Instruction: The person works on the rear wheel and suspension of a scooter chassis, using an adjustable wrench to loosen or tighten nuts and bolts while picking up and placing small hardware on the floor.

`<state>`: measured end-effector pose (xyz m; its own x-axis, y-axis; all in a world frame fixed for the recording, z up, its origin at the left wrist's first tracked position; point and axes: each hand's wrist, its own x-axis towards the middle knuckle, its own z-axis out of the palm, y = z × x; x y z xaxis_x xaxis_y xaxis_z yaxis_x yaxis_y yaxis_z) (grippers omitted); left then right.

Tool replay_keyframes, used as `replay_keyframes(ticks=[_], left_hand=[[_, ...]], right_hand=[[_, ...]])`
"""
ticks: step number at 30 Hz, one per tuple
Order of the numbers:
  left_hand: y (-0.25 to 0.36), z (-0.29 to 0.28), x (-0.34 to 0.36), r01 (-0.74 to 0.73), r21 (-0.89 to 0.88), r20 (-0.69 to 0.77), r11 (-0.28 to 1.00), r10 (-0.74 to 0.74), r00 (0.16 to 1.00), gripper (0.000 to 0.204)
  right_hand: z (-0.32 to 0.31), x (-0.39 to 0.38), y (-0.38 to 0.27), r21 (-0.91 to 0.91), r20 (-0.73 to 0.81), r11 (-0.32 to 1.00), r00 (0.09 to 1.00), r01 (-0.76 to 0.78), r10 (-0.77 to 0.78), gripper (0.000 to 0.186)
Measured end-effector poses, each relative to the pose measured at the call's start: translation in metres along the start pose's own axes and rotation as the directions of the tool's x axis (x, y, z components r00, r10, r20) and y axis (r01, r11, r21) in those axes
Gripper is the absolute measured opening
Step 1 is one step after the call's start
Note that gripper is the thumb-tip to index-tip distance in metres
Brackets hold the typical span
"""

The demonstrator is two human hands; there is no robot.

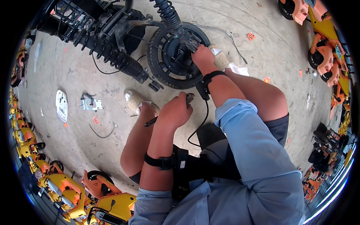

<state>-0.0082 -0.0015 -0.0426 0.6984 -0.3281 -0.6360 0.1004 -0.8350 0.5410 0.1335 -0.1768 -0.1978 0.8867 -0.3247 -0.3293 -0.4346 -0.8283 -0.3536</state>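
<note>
The black wheel (174, 56) lies flat on the concrete floor (270, 45). Its hub is gripped by the right hand (202, 57), fingers curled shut; a dark tool (170, 110) is pinched by the left hand (175, 111). The wheel is best held steady while the tool is brought squarely onto the hub.

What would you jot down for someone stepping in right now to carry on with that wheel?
Left hand: grip closed on a dark hand tool, held just below the wheel.
Right hand: pressed on the wheel hub, beside the coil shock absorber.
The wheel lies on the concrete floor, attached to the black frame.
A metal bracket lies loose to the left.
Done or left: cannot tell.
</note>
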Motion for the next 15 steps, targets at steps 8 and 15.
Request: replay_keyframes(ticks=[8,15], left_hand=[[0.0,-0.001,0.001,0.023,0.036,0.005,0.999,-0.023,1.0,0.04],[0.003,-0.001,0.002,0.009,0.023,-0.005,1.0,-0.009,1.0,0.038]], right_hand=[[0.011,0.003,0.012,0.151,-0.17,0.956,0.959,0.251,-0.225,0.023],[0.006,-0.009,0.019,0.133,-0.147,0.92,0.925,0.369,-0.35,0.024]])
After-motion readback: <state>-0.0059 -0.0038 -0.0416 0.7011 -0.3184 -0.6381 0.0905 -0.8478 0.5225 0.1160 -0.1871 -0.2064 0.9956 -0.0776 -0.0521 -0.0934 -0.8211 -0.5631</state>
